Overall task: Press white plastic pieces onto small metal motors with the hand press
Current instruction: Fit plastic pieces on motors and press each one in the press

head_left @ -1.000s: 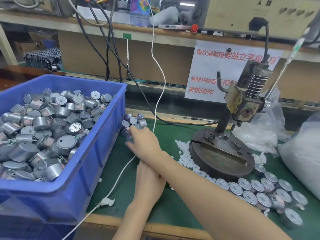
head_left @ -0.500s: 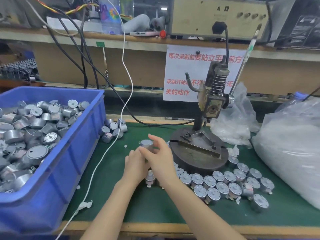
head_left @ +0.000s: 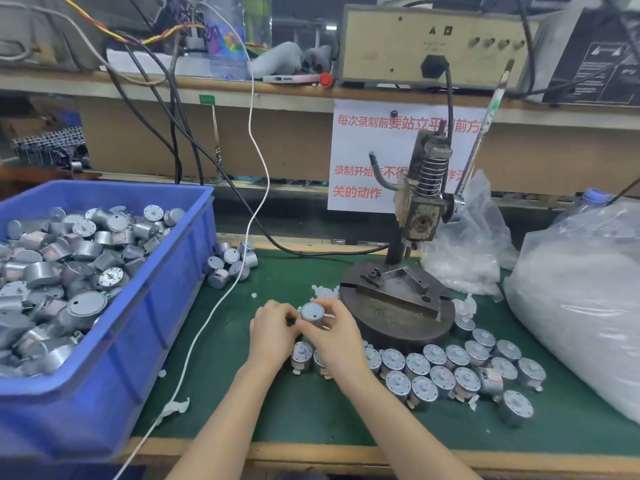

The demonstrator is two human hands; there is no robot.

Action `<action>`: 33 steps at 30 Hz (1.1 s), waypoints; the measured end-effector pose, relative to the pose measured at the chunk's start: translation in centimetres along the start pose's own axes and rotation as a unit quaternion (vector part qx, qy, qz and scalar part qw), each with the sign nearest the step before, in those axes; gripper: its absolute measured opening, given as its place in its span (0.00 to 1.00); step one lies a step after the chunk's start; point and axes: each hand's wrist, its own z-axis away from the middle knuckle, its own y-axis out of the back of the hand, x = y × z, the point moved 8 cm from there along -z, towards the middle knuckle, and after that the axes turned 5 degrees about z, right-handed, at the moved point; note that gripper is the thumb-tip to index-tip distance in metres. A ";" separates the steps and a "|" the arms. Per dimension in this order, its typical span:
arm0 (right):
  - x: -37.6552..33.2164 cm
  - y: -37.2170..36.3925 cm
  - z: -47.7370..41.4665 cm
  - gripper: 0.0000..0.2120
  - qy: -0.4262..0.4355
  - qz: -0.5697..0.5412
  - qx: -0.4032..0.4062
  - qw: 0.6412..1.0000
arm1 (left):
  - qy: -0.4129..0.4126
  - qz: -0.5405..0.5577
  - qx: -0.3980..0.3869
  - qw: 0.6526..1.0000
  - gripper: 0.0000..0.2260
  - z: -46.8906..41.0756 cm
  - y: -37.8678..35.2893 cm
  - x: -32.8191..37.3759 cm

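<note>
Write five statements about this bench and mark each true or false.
1. The left hand and right hand hold one motor between them. True.
2. The blue bin is empty. False: it is heaped with motors.
3. A motor sits on the base of the hand press. False: none shows there.
4. On the green mat stand rows of motors, near the press base. True.
5. The white bag lies left of the bin. False: it lies at the far right.
</note>
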 end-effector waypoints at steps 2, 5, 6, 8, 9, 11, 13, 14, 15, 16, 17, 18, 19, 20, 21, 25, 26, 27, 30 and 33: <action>0.0 0.1 0.0 0.14 0.002 0.012 0.009 1.000 | -0.012 0.001 0.000 1.000 0.04 0.0 0.0 0.2; -0.1 0.0 0.0 0.14 -0.001 0.046 0.016 0.999 | -0.019 -0.021 -0.011 1.000 0.13 -0.2 -0.1 0.4; -0.2 0.0 0.0 0.14 0.000 0.058 0.018 0.998 | -0.021 -0.038 -0.013 0.999 0.14 -0.3 -0.2 0.4; -0.4 -0.2 0.1 0.14 0.008 0.071 0.020 0.997 | -0.017 -0.057 -0.012 0.998 0.14 -0.2 0.0 0.5; -0.5 -0.2 0.2 0.14 0.011 0.073 0.019 0.997 | -0.018 -0.054 -0.009 0.998 0.14 -0.2 0.1 0.6; -0.4 -0.2 0.3 0.12 0.010 0.074 0.015 0.997 | -0.025 -0.014 -0.008 1.000 0.15 0.0 0.4 0.8; -0.4 0.1 0.4 0.11 0.009 0.070 0.012 0.997 | -0.019 0.083 -0.007 0.996 0.14 0.3 1.3 0.3; -0.5 0.1 0.5 0.11 0.012 0.065 0.009 0.998 | -0.013 0.129 -0.005 0.992 0.13 0.7 1.9 0.0; -0.5 0.1 0.6 0.10 0.015 0.060 0.006 0.998 | -0.013 0.162 -0.001 0.987 0.12 1.1 2.7 -0.2; -0.7 0.1 0.7 0.10 0.018 0.055 0.004 0.998 | -0.017 0.177 0.004 0.984 0.12 1.7 3.3 -0.4; -0.8 0.0 0.8 0.10 0.021 0.053 0.002 0.998 | -0.022 0.180 0.008 0.983 0.10 2.2 3.7 -0.7; -1.0 -0.1 1.0 0.11 0.025 0.054 0.001 0.998 | -0.027 0.178 0.012 0.984 0.09 2.7 4.0 -0.8; -1.2 -0.2 1.1 0.11 0.028 0.055 0.000 0.998 | -0.030 0.174 0.014 0.984 0.09 3.3 4.2 -1.0; -1.4 -0.4 1.3 0.11 0.029 0.054 -0.001 0.998 | -0.031 0.169 0.014 0.985 0.09 3.7 4.3 -1.2; -1.5 -0.7 1.5 0.10 0.029 0.052 -0.003 0.998 | -0.030 0.160 0.014 0.987 0.10 4.3 4.3 -1.5; -1.2 -2.1 2.9 0.11 0.030 0.039 -0.024 0.998 | -0.037 0.115 0.022 0.992 0.08 6.4 4.4 -2.5; -1.1 -2.5 3.3 0.13 0.036 0.042 -0.034 0.998 | -0.042 0.109 0.024 0.993 0.07 6.8 4.4 -2.6; -0.9 -2.8 3.7 0.15 0.046 0.056 -0.046 0.996 | -0.046 0.104 0.026 0.993 0.08 7.1 4.5 -2.6; -0.4 -3.8 4.7 0.17 0.079 0.117 -0.078 0.987 | -0.049 0.080 0.022 0.995 0.15 7.5 4.5 -2.8; -0.4 -4.2 5.3 0.18 0.135 0.189 -0.085 0.969 | -0.038 0.075 0.002 0.996 0.16 7.4 4.2 -3.1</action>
